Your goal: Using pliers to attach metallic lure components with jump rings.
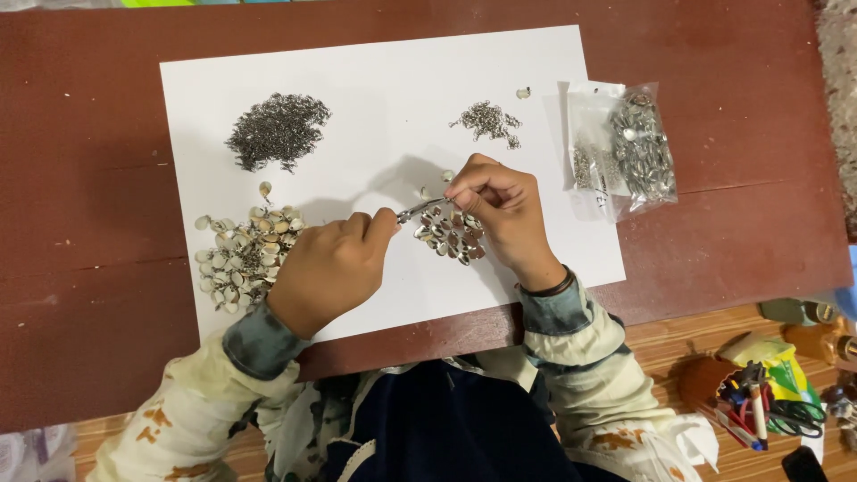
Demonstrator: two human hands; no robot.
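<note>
My left hand (330,268) is closed around small metal pliers (416,211), whose tips point right toward my right hand (495,207). My right hand pinches a small piece at the plier tips; what it is stays too small to tell. Just below those fingers lies a cluster of linked shiny shell-like pieces (449,235). All this rests on a white paper sheet (384,71) on a dark red-brown table (89,178).
A pile of pale shells with rings (239,257) lies left of my left hand. A heap of dark metal rings (278,129) sits upper left, a smaller heap (487,120) upper right. Clear plastic bags of metal parts (625,147) lie right of the paper. Tools and bottles (768,393) stand on the floor at right.
</note>
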